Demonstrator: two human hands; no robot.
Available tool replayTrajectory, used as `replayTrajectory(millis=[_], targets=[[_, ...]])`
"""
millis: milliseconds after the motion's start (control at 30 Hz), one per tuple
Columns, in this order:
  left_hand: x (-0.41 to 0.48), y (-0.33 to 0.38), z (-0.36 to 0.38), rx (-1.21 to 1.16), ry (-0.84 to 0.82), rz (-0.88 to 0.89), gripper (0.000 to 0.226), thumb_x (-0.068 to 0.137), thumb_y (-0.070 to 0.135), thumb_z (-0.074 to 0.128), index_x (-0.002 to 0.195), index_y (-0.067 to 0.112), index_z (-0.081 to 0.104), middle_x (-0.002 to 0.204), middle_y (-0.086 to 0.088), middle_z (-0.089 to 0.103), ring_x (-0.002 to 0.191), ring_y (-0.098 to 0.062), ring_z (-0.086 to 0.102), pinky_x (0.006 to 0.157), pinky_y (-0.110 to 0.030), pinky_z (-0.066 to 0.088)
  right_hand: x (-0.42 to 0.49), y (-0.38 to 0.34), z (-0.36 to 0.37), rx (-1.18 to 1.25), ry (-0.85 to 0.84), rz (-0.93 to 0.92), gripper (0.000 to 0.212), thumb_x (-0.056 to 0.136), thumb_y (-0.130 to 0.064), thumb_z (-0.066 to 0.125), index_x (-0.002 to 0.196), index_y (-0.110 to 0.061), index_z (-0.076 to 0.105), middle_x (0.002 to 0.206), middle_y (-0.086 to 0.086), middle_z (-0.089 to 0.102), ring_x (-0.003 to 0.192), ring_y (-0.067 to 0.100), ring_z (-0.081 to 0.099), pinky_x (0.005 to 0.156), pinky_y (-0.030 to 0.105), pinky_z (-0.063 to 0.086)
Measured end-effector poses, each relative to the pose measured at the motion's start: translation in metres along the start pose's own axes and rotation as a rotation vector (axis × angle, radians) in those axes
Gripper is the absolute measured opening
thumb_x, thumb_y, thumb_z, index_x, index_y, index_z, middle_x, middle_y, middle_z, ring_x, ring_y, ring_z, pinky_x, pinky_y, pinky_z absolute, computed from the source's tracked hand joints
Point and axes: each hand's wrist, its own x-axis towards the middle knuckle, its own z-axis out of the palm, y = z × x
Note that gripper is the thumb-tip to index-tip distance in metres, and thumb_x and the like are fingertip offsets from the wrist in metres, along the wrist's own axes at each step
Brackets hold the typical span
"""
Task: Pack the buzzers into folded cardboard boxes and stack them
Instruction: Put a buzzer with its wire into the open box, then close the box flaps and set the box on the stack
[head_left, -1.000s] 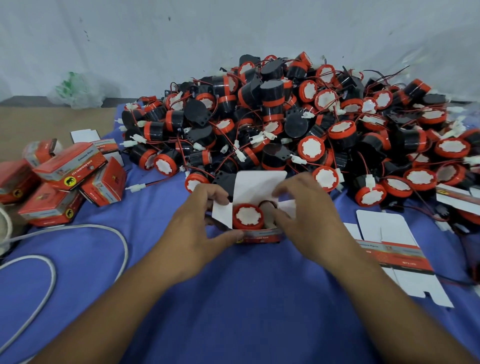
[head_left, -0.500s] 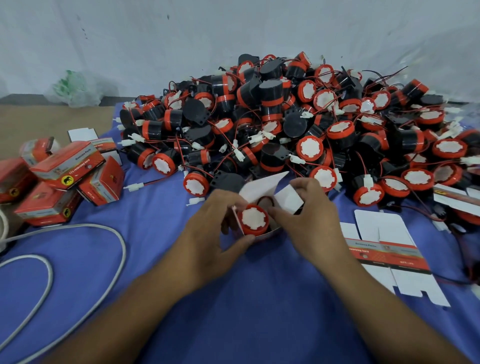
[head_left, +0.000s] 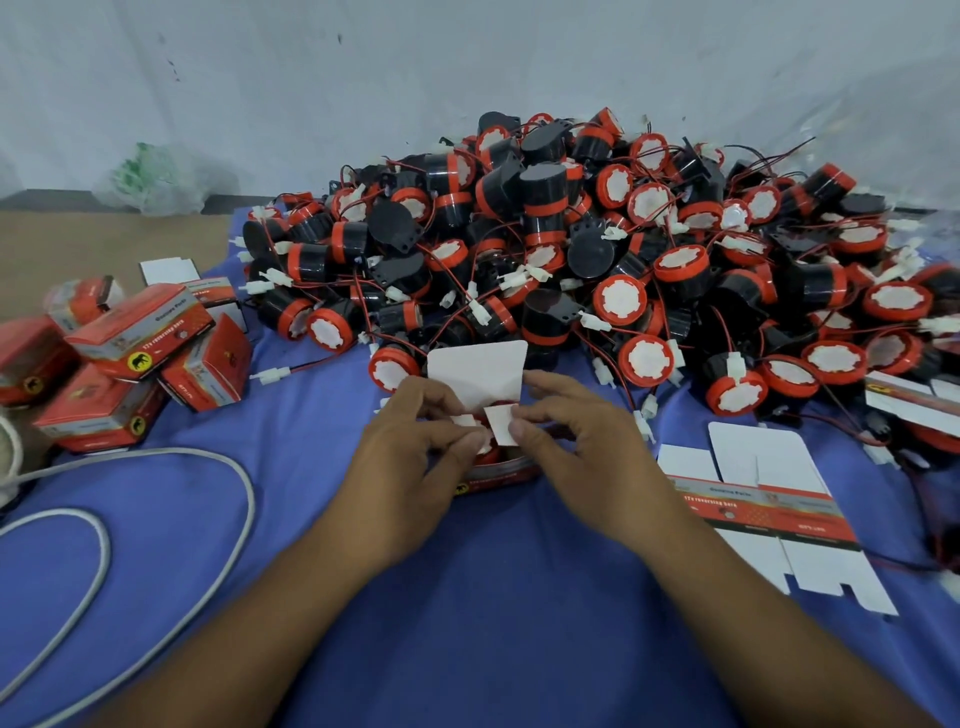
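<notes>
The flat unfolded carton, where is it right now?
Head view: the flat unfolded carton lies on the blue cloth, right of the right hand, before the buzzer pile.

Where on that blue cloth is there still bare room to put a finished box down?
Bare blue cloth lies between the two forearms, and between the grey cable and the left hand. The buzzer pile crowds the back, packed boxes the far left, flat cartons the right.

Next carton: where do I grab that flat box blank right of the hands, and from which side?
Probably the near white flaps of the flat box blank, coming from the near side with the right hand. It lies flat on the blue cloth, and those thin flaps point toward the person, clear of the buzzer pile.
</notes>
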Motion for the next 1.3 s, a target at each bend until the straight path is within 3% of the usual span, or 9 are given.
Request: replayTrajectory(millis=[67, 167, 267, 367, 433, 533, 800, 1067, 1300], targets=[[0.001, -0.002, -0.001, -0.09, 0.043, -0.092, 0.013, 0.087, 0.012, 0.075, 0.091, 0.024, 0.073, 0.099, 0.006, 0.054, 0.087, -0.007, 0.056, 0.072, -0.014, 0.044, 0.0, 0.0, -0.001, 0.142, -0.006, 0.063, 0.016, 0.093, -0.016, 0.069, 0.107, -0.023, 0.069, 0.12, -0.025, 0.06, 0.106, -0.007, 0.06, 0.082, 0.011, 0.049], [0.003, -0.005, -0.001, -0.287, 0.069, -0.276, 0.047, 0.081, 0.007, 0.078, 0.105, 0.036, 0.05, 0.1, 0.008, 0.054, 0.077, -0.014, 0.056, 0.068, -0.037, 0.054, 0.002, -0.001, -0.004, 0.284, -0.043, 0.101, 0.051, 0.088, -0.013, 0.074, 0.118, -0.041, 0.044, 0.112, -0.018, 0.06, 0.104, -0.001, 0.06, 0.077, 0.018, 0.053], [0.004, -0.005, -0.004, -0.304, -0.026, -0.159, 0.053, 0.085, 0.001, 0.073, 0.113, 0.042, 0.055, 0.104, 0.011, 0.057, 0.08, -0.011, 0.058, 0.065, -0.032, 0.052, 0.003, -0.004, -0.007, 0.22, -0.111, -0.004, 0.043, 0.088, -0.006, 0.071, 0.117, -0.036, 0.058, 0.112, -0.009, 0.06, 0.1, 0.007, 0.061, 0.079, 0.02, 0.05], [0.003, -0.008, -0.008, -0.252, -0.082, -0.091, 0.042, 0.082, -0.013, 0.069, 0.103, 0.022, 0.071, 0.115, 0.003, 0.062, 0.105, -0.007, 0.06, 0.078, -0.036, 0.055, 0.001, -0.003, -0.01, 0.079, -0.121, -0.092, 0.028, 0.087, -0.004, 0.074, 0.11, -0.02, 0.075, 0.117, -0.005, 0.061, 0.109, 0.007, 0.06, 0.091, 0.023, 0.049], [0.002, -0.01, -0.01, -0.228, -0.132, -0.131, 0.037, 0.082, -0.007, 0.07, 0.108, 0.019, 0.072, 0.126, 0.004, 0.059, 0.115, -0.005, 0.058, 0.084, -0.039, 0.056, -0.001, -0.002, -0.015, 0.063, -0.183, -0.102, 0.032, 0.088, -0.022, 0.076, 0.119, -0.02, 0.073, 0.127, -0.008, 0.06, 0.119, 0.003, 0.056, 0.099, 0.023, 0.048], [-0.001, -0.012, -0.015, -0.249, -0.239, -0.158, 0.038, 0.08, 0.029, 0.074, 0.117, 0.031, 0.065, 0.138, 0.012, 0.051, 0.118, -0.006, 0.057, 0.088, -0.037, 0.056, -0.002, 0.001, -0.022, 0.062, -0.247, -0.084, 0.051, 0.084, -0.045, 0.071, 0.13, -0.023, 0.067, 0.137, -0.014, 0.056, 0.128, -0.005, 0.049, 0.104, 0.021, 0.045], [0.001, -0.013, -0.015, -0.265, -0.22, -0.163, 0.047, 0.079, 0.034, 0.071, 0.123, 0.019, 0.067, 0.135, 0.01, 0.057, 0.125, -0.005, 0.054, 0.099, -0.04, 0.052, 0.001, 0.002, -0.02, 0.045, -0.202, -0.097, 0.048, 0.087, -0.037, 0.072, 0.13, -0.017, 0.066, 0.131, -0.009, 0.063, 0.121, -0.001, 0.057, 0.102, 0.021, 0.048], [0.003, -0.011, -0.015, -0.237, -0.199, -0.16, 0.04, 0.082, 0.033, 0.064, 0.12, 0.023, 0.068, 0.131, 0.01, 0.061, 0.124, -0.001, 0.054, 0.104, -0.033, 0.047, 0.0, 0.002, -0.017, 0.053, -0.179, -0.074, 0.038, 0.088, -0.035, 0.068, 0.123, -0.02, 0.07, 0.123, -0.023, 0.06, 0.117, -0.012, 0.054, 0.096, 0.01, 0.045], [0.004, -0.01, -0.016, -0.252, -0.174, -0.149, 0.032, 0.086, 0.032, 0.059, 0.117, 0.031, 0.067, 0.128, 0.017, 0.061, 0.125, 0.005, 0.052, 0.104, -0.028, 0.047, 0.0, 0.001, -0.017, 0.009, -0.184, -0.07, 0.036, 0.093, -0.033, 0.065, 0.127, -0.022, 0.069, 0.136, -0.008, 0.062, 0.128, -0.005, 0.05, 0.105, 0.015, 0.043]])
